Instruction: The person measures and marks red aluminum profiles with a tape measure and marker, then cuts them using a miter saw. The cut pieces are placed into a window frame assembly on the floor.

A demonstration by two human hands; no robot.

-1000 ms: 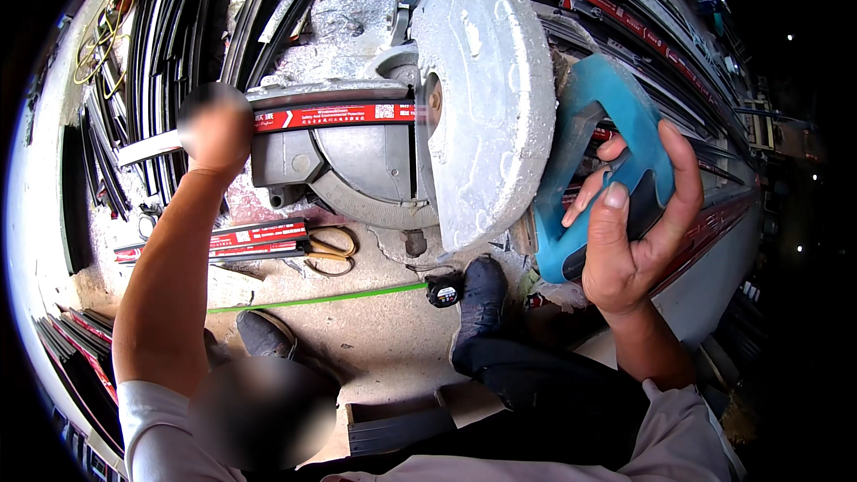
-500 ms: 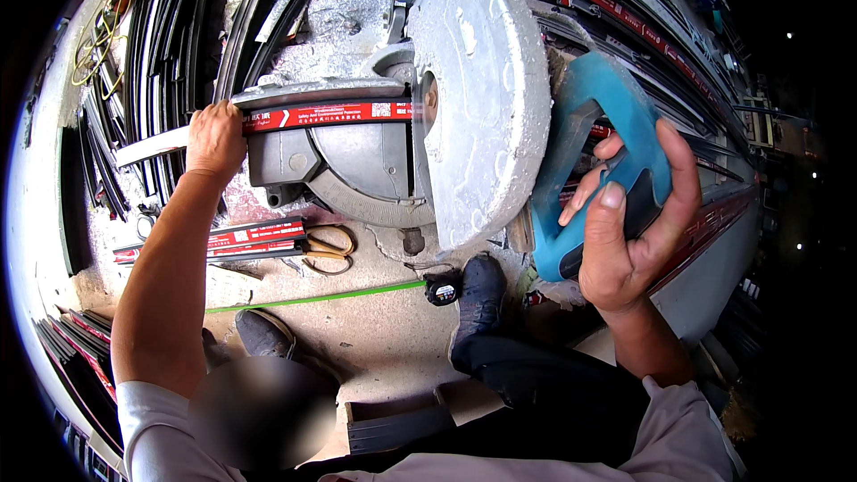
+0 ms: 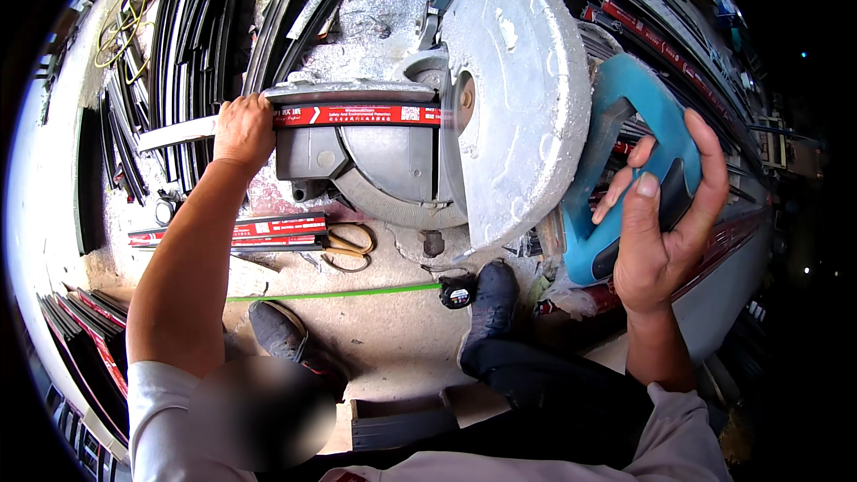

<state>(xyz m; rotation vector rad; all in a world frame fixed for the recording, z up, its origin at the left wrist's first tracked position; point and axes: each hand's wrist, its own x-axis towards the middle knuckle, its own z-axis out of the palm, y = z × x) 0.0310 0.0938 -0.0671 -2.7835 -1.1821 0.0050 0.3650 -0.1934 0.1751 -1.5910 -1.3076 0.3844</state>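
Note:
My left hand (image 3: 243, 132) is closed over a dark profile strip with a red printed label (image 3: 375, 114). That strip lies along the fence of a miter saw, on the grey round saw base (image 3: 388, 161), its right end reaching the blade guard. The big grey guard (image 3: 527, 116), crusted with pale dust, hides the blade. To its right, my right hand (image 3: 656, 241) loosely holds the teal loop handle (image 3: 585, 236) of the saw. Some fingers pass through the loop, while the thumb stands up on the near side.
Below the saw lie short red-labelled profiles (image 3: 277, 228) and scissors (image 3: 351, 245). A tape measure (image 3: 457, 291) has its green tape (image 3: 357, 293) pulled out leftward, close to my shoes (image 3: 493, 295). Long dark profiles (image 3: 192, 45) are stacked at the far left, more at the right.
The whole view has shifted, so everything sits slightly farther right in the picture. Relative to the saw, both hands and the labelled strip look unmoved.

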